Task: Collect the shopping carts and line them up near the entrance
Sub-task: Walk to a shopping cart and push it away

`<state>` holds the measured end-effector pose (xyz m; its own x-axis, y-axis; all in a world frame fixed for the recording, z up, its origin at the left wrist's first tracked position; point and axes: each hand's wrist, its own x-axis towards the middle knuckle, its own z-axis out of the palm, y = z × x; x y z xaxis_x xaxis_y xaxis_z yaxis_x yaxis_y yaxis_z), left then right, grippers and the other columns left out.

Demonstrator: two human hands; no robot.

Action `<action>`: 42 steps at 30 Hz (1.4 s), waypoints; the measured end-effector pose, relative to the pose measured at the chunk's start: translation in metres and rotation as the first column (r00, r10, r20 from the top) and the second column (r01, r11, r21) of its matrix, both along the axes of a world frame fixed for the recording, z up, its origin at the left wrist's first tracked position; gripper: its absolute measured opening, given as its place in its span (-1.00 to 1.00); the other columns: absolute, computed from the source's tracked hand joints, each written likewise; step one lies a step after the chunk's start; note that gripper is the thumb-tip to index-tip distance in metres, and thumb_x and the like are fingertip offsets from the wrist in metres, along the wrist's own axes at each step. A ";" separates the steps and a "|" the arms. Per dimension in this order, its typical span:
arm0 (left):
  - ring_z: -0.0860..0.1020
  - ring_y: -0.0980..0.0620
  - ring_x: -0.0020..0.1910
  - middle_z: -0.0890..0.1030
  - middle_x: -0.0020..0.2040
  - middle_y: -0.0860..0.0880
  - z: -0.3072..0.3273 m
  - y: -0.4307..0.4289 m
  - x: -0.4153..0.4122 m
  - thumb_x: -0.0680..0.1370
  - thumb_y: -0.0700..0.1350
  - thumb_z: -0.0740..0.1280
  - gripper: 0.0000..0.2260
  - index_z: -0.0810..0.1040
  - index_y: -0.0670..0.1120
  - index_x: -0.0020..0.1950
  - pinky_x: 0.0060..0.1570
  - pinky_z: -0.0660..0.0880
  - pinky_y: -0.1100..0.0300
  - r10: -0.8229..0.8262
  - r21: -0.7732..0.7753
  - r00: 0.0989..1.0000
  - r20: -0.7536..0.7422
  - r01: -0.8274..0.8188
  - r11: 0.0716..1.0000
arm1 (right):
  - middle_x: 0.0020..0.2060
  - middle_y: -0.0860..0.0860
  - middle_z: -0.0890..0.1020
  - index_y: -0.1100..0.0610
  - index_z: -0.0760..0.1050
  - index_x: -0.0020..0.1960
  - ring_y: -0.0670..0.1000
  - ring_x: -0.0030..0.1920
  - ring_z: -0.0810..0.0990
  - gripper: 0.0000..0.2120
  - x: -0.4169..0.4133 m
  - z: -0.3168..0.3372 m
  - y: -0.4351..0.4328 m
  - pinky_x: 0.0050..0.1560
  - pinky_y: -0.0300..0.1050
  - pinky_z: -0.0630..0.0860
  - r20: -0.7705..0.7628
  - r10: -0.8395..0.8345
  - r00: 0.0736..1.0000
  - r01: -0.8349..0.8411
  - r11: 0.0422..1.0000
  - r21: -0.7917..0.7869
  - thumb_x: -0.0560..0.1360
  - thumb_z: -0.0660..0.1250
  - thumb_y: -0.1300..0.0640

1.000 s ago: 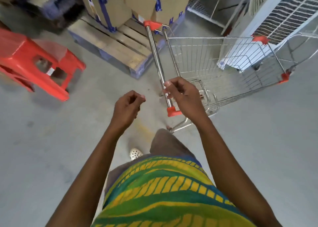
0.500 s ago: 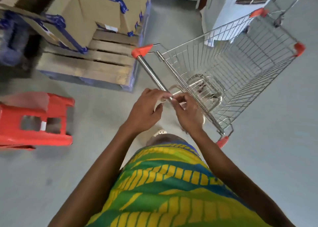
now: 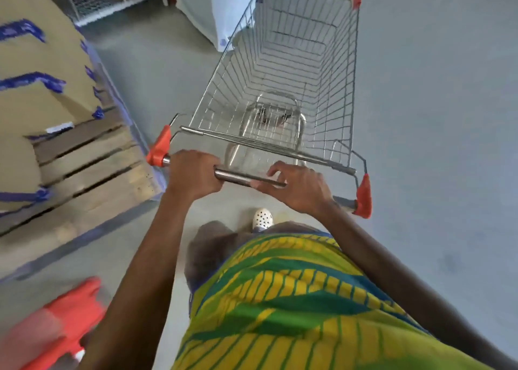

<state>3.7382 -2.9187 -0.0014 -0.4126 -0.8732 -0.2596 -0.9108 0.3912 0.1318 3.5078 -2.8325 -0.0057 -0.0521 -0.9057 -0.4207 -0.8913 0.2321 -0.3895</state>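
Gripping the steel handle bar (image 3: 246, 177) of a wire shopping cart (image 3: 291, 69), the left hand (image 3: 193, 177) has its fingers curled fully round the tube near the orange end cap (image 3: 158, 148). The right hand (image 3: 298, 189) sits further along the same bar; its fingers (image 3: 273, 170) look looser, draped over the top with the thumb under, though motion blur makes it hard to say how firmly they are clamped. Both arms reach forward, slightly bent, from the person's waist, wrists level with the bar.

The cart stands on the grey concrete floor (image 3: 434, 145) right in front of the person, its empty basket pointing away towards a white appliance (image 3: 221, 8). A wooden pallet (image 3: 92, 168) stacked with taped cardboard boxes (image 3: 36, 69) lies just beside its left side, and a red plastic stool (image 3: 64, 325) sits near the person's left leg.

As for progress, I'd judge this early: one cart is in hand, no row of carts and no entrance is visible, so wheeling, parking and gathering the rest all seem to remain.
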 end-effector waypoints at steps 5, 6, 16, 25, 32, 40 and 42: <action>0.64 -0.16 -0.29 0.63 -0.37 -0.04 -0.001 -0.024 0.005 0.31 0.07 0.48 -0.85 0.68 0.02 -0.24 -0.25 0.23 0.17 -0.115 -0.096 0.989 0.088 0.123 0.988 | -0.26 0.12 0.72 0.05 0.68 -0.22 0.20 -0.16 0.72 -0.08 -0.014 -0.015 0.023 -0.15 -0.03 0.47 -0.470 -0.268 0.841 0.219 0.963 -0.156 0.45 -0.17 -0.64; 0.64 -0.15 -0.24 0.64 -0.33 -0.03 -0.003 -0.031 0.007 0.34 0.10 0.45 -0.83 0.68 0.03 -0.20 -0.24 0.23 0.16 -0.142 -0.079 0.983 0.116 0.151 0.985 | -0.34 0.15 0.69 0.10 0.66 -0.28 0.22 -0.24 0.71 -0.07 -0.011 -0.018 0.025 -0.21 -0.05 0.45 -0.483 -0.346 0.805 0.282 0.938 -0.202 0.47 -0.15 -0.62; 0.65 -0.19 -0.07 0.69 -0.14 -0.12 0.003 -0.127 0.011 0.40 0.17 0.41 -0.70 0.67 -0.05 -0.11 -0.14 0.33 0.10 -0.332 -0.032 0.933 0.141 0.339 0.940 | -0.47 0.15 0.61 0.17 0.55 -0.43 0.20 -0.35 0.66 -0.19 0.030 -0.014 -0.018 -0.23 -0.08 0.30 -0.387 -0.595 0.704 0.492 0.802 -0.338 0.60 0.01 -0.44; 0.63 -0.20 -0.15 0.66 -0.20 -0.13 0.006 -0.189 -0.030 0.35 0.22 0.36 -0.64 0.67 -0.06 -0.15 -0.18 0.35 0.12 -0.510 -0.030 0.850 0.131 0.518 0.855 | -0.52 0.12 0.58 0.16 0.57 -0.44 0.19 -0.42 0.64 -0.21 0.034 -0.017 -0.041 -0.25 -0.08 0.36 -0.391 -0.713 0.582 0.584 0.701 -0.409 0.61 -0.01 -0.39; 0.41 -0.13 -0.36 0.52 -0.41 -0.06 -0.002 -0.235 -0.098 0.21 0.21 0.16 -0.61 0.62 -0.04 -0.31 -0.28 0.33 0.15 -0.614 -0.086 0.786 0.070 0.618 0.782 | -0.56 0.10 0.57 0.12 0.57 -0.45 0.17 -0.49 0.62 -0.25 0.001 -0.026 -0.059 -0.34 -0.13 0.33 -0.384 -0.795 0.470 0.620 0.607 -0.497 0.60 0.04 -0.39; 0.44 -0.13 -0.39 0.39 -0.48 0.04 -0.016 -0.266 -0.221 0.23 0.09 0.24 -0.79 0.49 -0.04 -0.39 -0.29 0.29 0.19 -0.716 -0.116 0.690 0.106 0.723 0.681 | -0.60 0.02 0.51 0.13 0.56 -0.47 0.09 -0.54 0.56 -0.26 -0.087 -0.029 -0.067 -0.40 -0.20 0.30 -0.323 -0.875 0.361 0.683 0.484 -0.547 0.63 0.08 -0.35; 0.44 -0.12 -0.39 0.38 -0.49 0.05 -0.016 -0.268 -0.253 0.23 0.09 0.27 -0.81 0.47 -0.02 -0.41 -0.28 0.30 0.18 -0.741 -0.120 0.665 0.097 0.747 0.654 | -0.62 0.00 0.46 0.13 0.51 -0.50 0.06 -0.57 0.52 -0.24 -0.111 -0.029 -0.065 -0.42 -0.19 0.40 -0.279 -0.894 0.351 0.702 0.448 -0.554 0.65 0.04 -0.33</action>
<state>3.4856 -3.1864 -0.0179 -0.9328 -0.3053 -0.1916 -0.3101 0.9507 -0.0052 3.3966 -2.8979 -0.0351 -0.9147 -0.3586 0.1863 -0.3912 0.9014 -0.1855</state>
